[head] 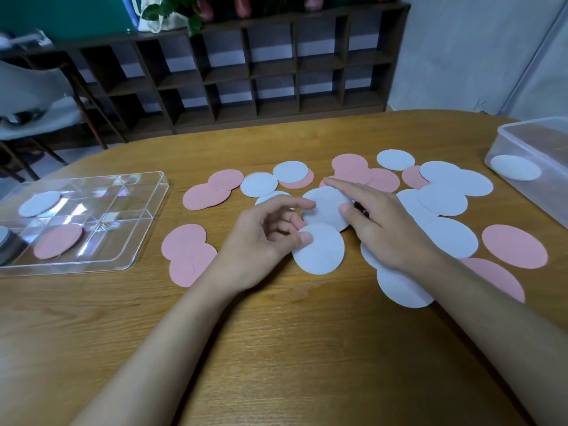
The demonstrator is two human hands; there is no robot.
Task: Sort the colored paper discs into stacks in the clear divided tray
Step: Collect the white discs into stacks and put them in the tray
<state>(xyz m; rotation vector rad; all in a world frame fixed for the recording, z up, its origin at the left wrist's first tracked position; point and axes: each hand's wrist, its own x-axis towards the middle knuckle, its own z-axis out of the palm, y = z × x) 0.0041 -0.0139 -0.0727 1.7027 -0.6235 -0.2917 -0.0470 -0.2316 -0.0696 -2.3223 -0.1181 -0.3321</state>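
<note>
Tray [101,241] at nine o'clock holds one blue disc [39,203], one pink disc [58,241], box [528,139] at two o'clock one white disc [515,171], left fingers [302,239] pinching loose disc [322,256], right fingers [344,187] straight

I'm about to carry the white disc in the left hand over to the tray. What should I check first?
1. Left hand grip on the held disc: ok, thumb and fingers pinch its edge.
2. Only one disc in the pinch: cannot tell.
3. Held disc free of neighbours: not ok, it overlaps the second disc, which the right hand touches with straight fingers.
4. Tray target: ok, a white tray disc lies in a far compartment and a pink tray disc in a nearer one.
5. Path to the tray: ok, only flat pink discs lie between.
</note>
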